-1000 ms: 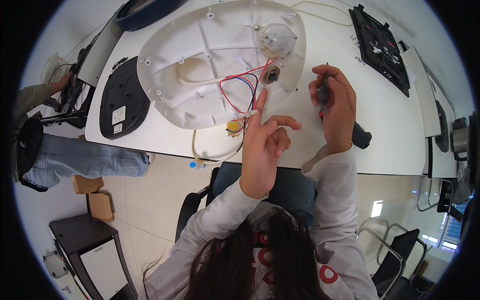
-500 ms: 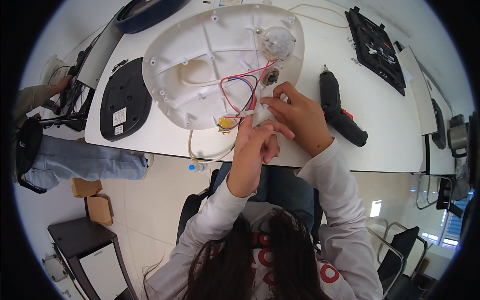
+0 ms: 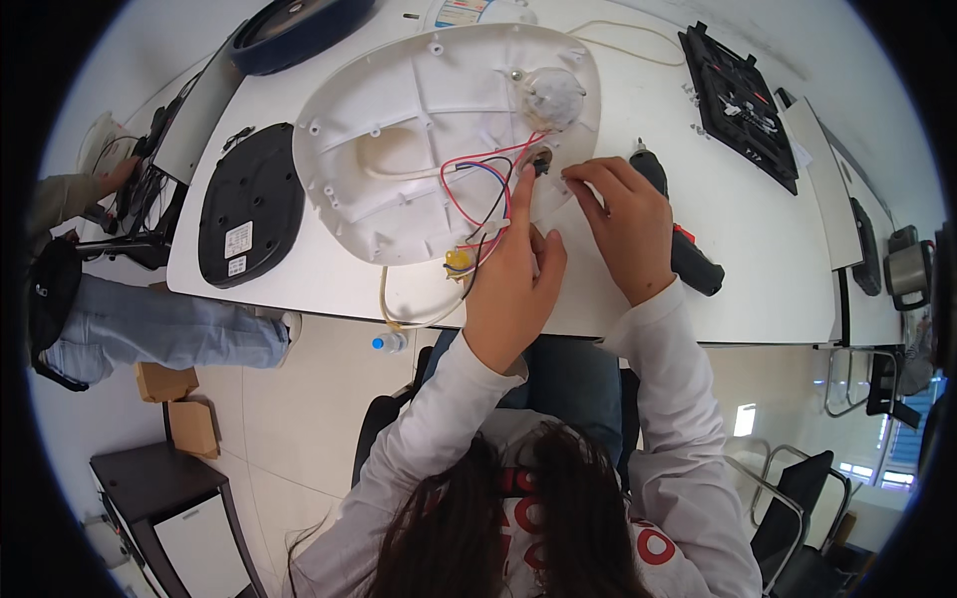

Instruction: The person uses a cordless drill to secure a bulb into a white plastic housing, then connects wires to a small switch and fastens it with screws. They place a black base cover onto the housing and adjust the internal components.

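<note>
A white plastic housing (image 3: pixel 399 95) lies with its ribbed inside facing up. My left hand (image 3: pixel 510 289) is over its near edge. The index finger stretches to a small black part (image 3: pixel 541 164) seated in a round opening, while the other fingers bend loosely. Beside it on the right, my right hand (image 3: pixel 630 231) has thumb and forefinger pinched together at the housing's edge; whatever is between the tips is too small to make out. Red, blue and black wires (image 3: pixel 490 165) run past my left hand to a yellow component (image 3: pixel 458 261). A round translucent-cased part (image 3: pixel 554 98) sits at the far right of the housing.
A black power screwdriver (image 3: pixel 688 249) lies right of my right hand. Beyond it are loose screws (image 3: pixel 695 110) and an open black tool case (image 3: pixel 743 105). A black oval base (image 3: pixel 254 204) lies at the left. Another person's hand (image 3: pixel 122 174) is at the far left.
My left hand has moved up, its index finger going from the wires to the black part. My right hand has shifted right, away from it. The housing has shifted slightly.
</note>
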